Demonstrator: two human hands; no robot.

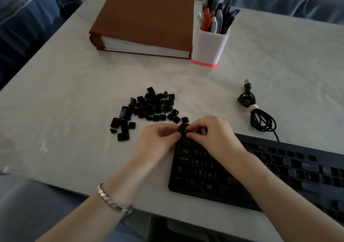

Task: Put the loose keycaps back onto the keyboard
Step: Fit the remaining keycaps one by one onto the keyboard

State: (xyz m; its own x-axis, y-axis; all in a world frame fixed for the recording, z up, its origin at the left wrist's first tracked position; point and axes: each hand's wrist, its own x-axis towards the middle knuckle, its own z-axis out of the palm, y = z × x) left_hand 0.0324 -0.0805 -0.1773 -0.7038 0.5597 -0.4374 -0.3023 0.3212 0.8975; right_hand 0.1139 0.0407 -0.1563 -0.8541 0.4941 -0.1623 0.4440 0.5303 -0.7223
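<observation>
A black keyboard (260,173) lies at the lower right of the table, angled, with several bare slots among its keys. A heap of loose black keycaps (149,107) sits to its upper left. One black keycap (183,129) is at the keyboard's top left corner, pinched between my left hand (158,139) and my right hand (214,135). Both hands have curled fingers meeting on that cap; my right hand covers the corner keys beneath it.
The keyboard's coiled black USB cable (258,111) lies to the right of the hands. A brown binder (147,18) and a white pen holder (210,44) full of pens stand at the back. The table's front edge (130,202) runs under my left forearm.
</observation>
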